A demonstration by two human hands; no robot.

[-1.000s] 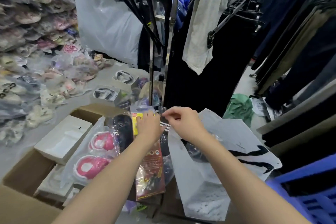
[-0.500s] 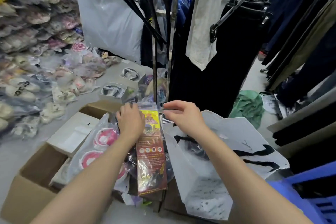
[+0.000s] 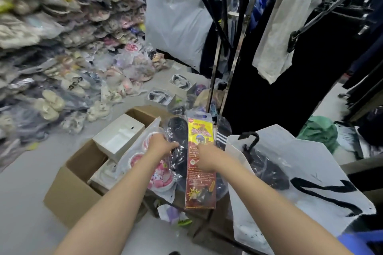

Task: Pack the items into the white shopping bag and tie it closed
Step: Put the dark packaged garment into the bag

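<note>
Both hands have dropped lower: left hand point(image 3: 160, 145) grasps the black packet point(image 3: 178, 130), right hand point(image 3: 205, 158) the red packet point(image 3: 200, 172).

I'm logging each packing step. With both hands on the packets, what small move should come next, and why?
Probably lift the red packet rightward into the white bag. The right hand already grips it at mid-length, the bag's mouth gapes open just beside it, and the left hand holds the black packet aside.

A grey concrete floor point(image 3: 24, 203) is carrying an open brown cardboard box point(image 3: 70, 194); beyond the box, two small white windowed boxes point(image 3: 158, 96) and plastic-wrapped slippers point(image 3: 99, 109) are lying.
</note>
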